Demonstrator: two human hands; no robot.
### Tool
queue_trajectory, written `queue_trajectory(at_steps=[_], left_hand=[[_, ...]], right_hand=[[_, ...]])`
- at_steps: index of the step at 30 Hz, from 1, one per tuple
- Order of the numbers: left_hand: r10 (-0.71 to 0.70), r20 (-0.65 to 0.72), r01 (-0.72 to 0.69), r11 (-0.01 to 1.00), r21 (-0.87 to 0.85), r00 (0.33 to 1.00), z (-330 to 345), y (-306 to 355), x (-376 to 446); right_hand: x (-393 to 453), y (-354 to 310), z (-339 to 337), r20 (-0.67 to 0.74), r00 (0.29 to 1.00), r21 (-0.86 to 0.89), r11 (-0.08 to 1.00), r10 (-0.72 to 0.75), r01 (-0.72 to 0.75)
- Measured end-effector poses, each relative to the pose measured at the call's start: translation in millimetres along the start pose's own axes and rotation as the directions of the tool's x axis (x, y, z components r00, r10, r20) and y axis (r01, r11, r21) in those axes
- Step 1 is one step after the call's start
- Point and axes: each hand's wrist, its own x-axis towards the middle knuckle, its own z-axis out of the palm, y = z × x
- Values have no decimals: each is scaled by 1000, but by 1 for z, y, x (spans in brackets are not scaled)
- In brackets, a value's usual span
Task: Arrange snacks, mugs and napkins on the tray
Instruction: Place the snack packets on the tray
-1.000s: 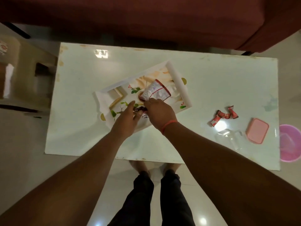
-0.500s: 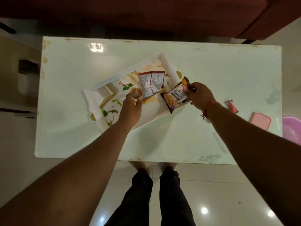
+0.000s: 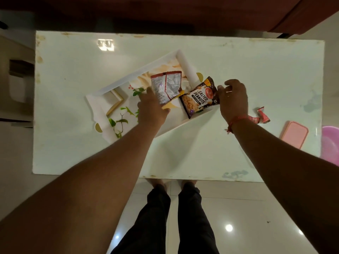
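**Holding two snack packets over the tray**

Looking down from the head camera, I see my left hand (image 3: 152,109) over the middle of the tray (image 3: 117,83), which sits at an angle on the white table (image 3: 256,70). Its fingers are closed on the lower left edge of the silver-and-red snack packet (image 3: 167,86); the packet fans up and to the right from the fingertips, printed back facing up, lying across the tray's floral picture. A yellow corner of wrapper pokes out just beside my knuckles.

My right hand (image 3: 233,99) is at the tray's right end. Its thumb and fingers pinch the right edge of the dark salted peanuts packet (image 3: 199,98), so the packet stretches leftward and down from the fingertips, its label facing up, its lower corner reaching the tray's near rim. The two packets sit just beside each other, nearly touching at the middle; I cannot tell whether the peanuts packet rests on the tray floor or is held slightly above it.

Behind my right wrist, red candy wrappers (image 3: 261,117) lie on the table, well apart from the tray. Further right are a pink lid (image 3: 294,136) and, at the table's edge, a pink bowl (image 3: 330,143)
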Motion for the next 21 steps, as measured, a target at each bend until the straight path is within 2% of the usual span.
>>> queue_trajectory(at_steps=[2,4,8,10,13,16,19,21], left_hand=[[260,-72,-222,915,337,963,4,-2,-6],[386,-55,-310,811,497,921,9,-1,-5],[355,-39,-280,795,537,934,7,6,7],[405,-31,-327,778,536,914,3,7,10],[481,-41,-414,791,450,876,-11,5,8],[497,-97,-451,841,300,862,-31,-5,-2],[454,-97,-461,884,-70,886,-51,-20,-17],[391,42,-370,896,-244,919,-62,-29,-25]], right_hand=[[-15,-1,-1,-98,989,21,993,-115,117],[-32,-7,2,-122,976,68,979,-181,190],[-65,-21,15,-87,964,161,951,-251,262],[-80,-28,22,-30,959,183,942,-280,281],[-90,-38,28,21,940,179,926,-342,333],[-90,-49,32,33,930,196,915,-366,353],[-78,-61,30,73,890,211,879,-449,427],[-66,-70,28,247,825,218,859,-508,464]])
